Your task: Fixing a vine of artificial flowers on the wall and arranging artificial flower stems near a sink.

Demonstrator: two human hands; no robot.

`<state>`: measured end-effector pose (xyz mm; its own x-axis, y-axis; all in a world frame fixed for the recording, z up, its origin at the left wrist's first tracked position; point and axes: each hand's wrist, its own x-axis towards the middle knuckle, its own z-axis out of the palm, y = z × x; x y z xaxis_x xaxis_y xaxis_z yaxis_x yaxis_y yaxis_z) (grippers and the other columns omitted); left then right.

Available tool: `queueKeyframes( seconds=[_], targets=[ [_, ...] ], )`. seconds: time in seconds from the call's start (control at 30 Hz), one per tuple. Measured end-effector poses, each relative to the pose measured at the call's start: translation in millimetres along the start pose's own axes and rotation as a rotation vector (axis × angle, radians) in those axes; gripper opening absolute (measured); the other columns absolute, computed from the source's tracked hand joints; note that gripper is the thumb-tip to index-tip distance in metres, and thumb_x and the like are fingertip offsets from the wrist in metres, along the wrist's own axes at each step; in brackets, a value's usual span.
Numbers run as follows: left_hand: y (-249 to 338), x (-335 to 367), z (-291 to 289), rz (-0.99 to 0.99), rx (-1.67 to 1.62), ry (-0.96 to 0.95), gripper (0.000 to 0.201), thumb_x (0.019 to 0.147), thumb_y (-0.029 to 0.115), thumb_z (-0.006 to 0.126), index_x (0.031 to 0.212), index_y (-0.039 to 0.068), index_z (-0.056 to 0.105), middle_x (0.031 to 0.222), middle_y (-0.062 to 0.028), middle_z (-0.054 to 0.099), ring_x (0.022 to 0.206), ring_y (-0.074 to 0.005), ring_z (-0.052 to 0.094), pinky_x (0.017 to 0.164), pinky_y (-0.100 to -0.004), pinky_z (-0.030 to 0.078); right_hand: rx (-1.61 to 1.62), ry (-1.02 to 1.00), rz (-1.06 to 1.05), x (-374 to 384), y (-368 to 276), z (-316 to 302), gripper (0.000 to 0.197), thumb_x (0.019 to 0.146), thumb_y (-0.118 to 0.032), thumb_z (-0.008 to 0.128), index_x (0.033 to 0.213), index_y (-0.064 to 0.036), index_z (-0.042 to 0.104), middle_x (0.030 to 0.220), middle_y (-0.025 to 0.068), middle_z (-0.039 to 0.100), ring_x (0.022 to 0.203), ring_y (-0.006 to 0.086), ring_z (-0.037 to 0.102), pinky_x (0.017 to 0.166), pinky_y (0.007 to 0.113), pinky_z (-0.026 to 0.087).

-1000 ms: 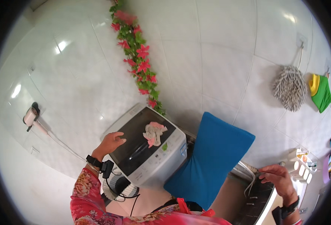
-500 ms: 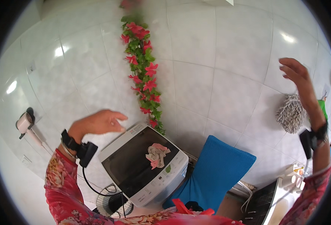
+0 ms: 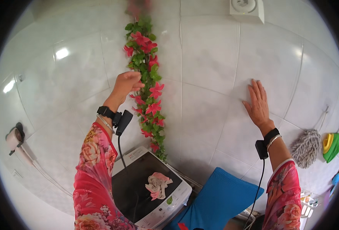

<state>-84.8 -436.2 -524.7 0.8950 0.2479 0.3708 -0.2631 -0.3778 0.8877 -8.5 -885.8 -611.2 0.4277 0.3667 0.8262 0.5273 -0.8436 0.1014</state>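
A garland of artificial red flowers and green leaves [image 3: 155, 90] hangs down the tiled wall. My left hand [image 3: 127, 85] is at the garland's left edge, halfway up, with fingers curled together; whether a stem or leaf is between them I cannot make out. Off to the right, my right hand [image 3: 257, 104] is open, its fingers stretched upward in front of the wall tiles, with nothing in it. Below the garland is a top-loading washing machine [image 3: 182, 193] with a dark lid. A crumpled pink and grey cloth [image 3: 158, 184] lies on that lid.
A blue ribbed cover [image 3: 223, 195] stands right of the washing machine. On the left wall hangs a hair dryer [image 3: 14, 138]. To the right hang a grey fluffy duster [image 3: 306, 148] and a green-and-yellow cloth [image 3: 332, 147]. A white box-shaped fan unit [image 3: 247, 10] is high up.
My left hand has risen from above the washing machine to the garland. My right hand has come left and lower, fingers straightening. The view has tilted upward.
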Motion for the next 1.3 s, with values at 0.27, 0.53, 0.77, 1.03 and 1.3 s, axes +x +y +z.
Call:
queueKeyframes(
  seconds=[0.27,0.53,0.77,1.03,1.3],
  targets=[
    [-69.9,162.0,39.6,0.09,-0.149,0.255,0.029,0.084,0.014,0.057,0.107,-0.004,0.056,0.084,-0.0084,0.062,0.064,-0.0173,0.064,0.056,-0.0275,0.048,-0.237,-0.005,-0.016,18.6,22.6,70.3,0.064,0.075,-0.034,0.062,0.127,-0.0025,0.04,0.142,0.0097,0.026,0.133,0.0338,0.017,0.107,0.048,0.015],
    [-126.2,267.6,63.9,0.104,0.24,0.486,0.024,0.08,0.02,0.062,0.08,-0.004,0.061,0.062,-0.0107,0.059,0.05,-0.0169,0.058,0.048,-0.0304,0.042,-0.269,0.002,-0.077,34.4,43.4,115.9,0.06,0.071,-0.031,0.062,0.124,-0.0056,0.046,0.139,0.0099,0.032,0.131,0.035,0.022,0.106,0.051,0.017],
    [-146.5,307.9,73.5,0.106,0.174,0.55,0.02,0.081,0.017,0.06,0.081,-0.003,0.061,0.06,-0.0104,0.059,0.045,-0.0171,0.055,0.045,-0.0303,0.042,-0.288,0.017,-0.095,40.1,48.9,135.8,0.058,0.07,-0.028,0.062,0.123,-0.0079,0.047,0.138,0.0095,0.035,0.13,0.0352,0.025,0.105,0.052,0.018],
    [-145.1,305.1,72.8,0.055,-0.249,0.482,0.016,0.084,0.01,0.055,0.097,-0.001,0.056,0.061,-0.0051,0.05,0.044,-0.0136,0.046,0.04,-0.0287,0.034,-0.314,0.012,-0.099,39.6,49.5,139.1,0.057,0.07,-0.026,0.061,0.123,-0.0089,0.047,0.138,0.0098,0.035,0.13,0.0351,0.025,0.105,0.052,0.018],
    [-150.6,318.8,57.4,0.056,-0.527,0.254,0.013,0.087,0.01,0.049,0.078,0.002,0.053,0.053,-0.0029,0.042,0.04,-0.0129,0.036,0.039,-0.029,0.029,-0.329,-0.011,-0.091,52.7,39.8,136.2,0.057,0.07,-0.025,0.061,0.123,-0.0089,0.047,0.138,0.0104,0.035,0.13,0.0351,0.025,0.105,0.052,0.017]
  ],
)
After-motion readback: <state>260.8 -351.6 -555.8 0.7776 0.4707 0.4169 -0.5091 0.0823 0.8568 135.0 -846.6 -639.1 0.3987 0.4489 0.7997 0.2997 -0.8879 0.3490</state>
